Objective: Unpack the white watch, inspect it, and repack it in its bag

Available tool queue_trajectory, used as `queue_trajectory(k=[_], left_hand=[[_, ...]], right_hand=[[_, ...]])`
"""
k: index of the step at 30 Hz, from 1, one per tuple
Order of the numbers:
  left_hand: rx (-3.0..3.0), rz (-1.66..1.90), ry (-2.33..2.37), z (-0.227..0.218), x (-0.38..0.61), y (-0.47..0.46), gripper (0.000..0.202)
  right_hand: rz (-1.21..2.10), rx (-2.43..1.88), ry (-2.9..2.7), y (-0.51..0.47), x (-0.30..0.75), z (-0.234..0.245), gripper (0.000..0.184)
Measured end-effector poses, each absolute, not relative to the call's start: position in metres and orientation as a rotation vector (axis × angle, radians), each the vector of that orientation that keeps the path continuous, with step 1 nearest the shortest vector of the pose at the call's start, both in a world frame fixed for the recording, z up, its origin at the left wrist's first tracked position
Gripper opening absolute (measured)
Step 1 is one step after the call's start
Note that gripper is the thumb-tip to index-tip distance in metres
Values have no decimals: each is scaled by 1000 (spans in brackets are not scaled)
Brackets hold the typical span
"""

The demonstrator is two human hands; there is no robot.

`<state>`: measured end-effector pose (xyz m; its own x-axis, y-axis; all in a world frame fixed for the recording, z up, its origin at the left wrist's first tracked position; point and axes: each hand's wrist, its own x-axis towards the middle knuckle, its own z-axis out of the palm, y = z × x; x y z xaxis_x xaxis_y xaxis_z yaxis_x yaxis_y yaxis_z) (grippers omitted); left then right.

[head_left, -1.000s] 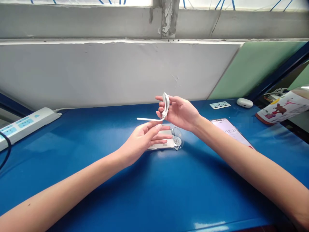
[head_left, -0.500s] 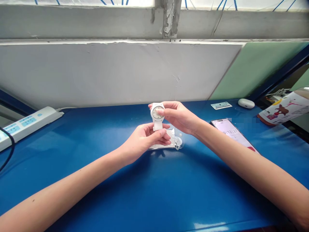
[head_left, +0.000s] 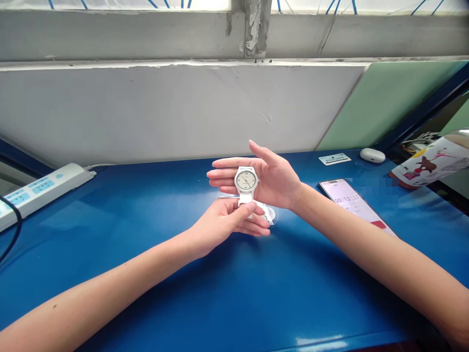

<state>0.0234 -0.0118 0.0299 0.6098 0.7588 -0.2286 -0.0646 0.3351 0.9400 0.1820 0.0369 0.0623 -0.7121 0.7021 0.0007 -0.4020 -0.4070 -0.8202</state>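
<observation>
A white wristwatch (head_left: pixel 246 180) with a round pale dial is held face up above the table. My left hand (head_left: pixel 234 217) pinches its lower strap between thumb and fingers. Palm up and fingers stretched to the left, my right hand (head_left: pixel 273 178) lies behind the watch, its thumb pointing upward. Whether the palm touches the back of the watch I cannot tell. Under my hands lies a clear plastic pouch (head_left: pixel 273 215), mostly hidden by them.
On the blue table (head_left: pixel 176 293), a white power strip (head_left: pixel 40 188) lies at the left with a black cable (head_left: pixel 16 225). To the right are a phone (head_left: pixel 351 200) showing a timer, a card (head_left: pixel 334 159), a white earbud case (head_left: pixel 372 155) and a printed container (head_left: pixel 428 164).
My right hand has let go of the watch, opened its fingers and turned palm up behind it. My left hand and the watch have shifted slightly right and down.
</observation>
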Motion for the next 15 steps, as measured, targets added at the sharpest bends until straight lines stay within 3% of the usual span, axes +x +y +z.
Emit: queue_trajectory(k=[15], left_hand=[[1018, 546, 746, 39, 18, -9, 41]], right_hand=[[1932, -518, -1355, 30, 182, 70, 59]])
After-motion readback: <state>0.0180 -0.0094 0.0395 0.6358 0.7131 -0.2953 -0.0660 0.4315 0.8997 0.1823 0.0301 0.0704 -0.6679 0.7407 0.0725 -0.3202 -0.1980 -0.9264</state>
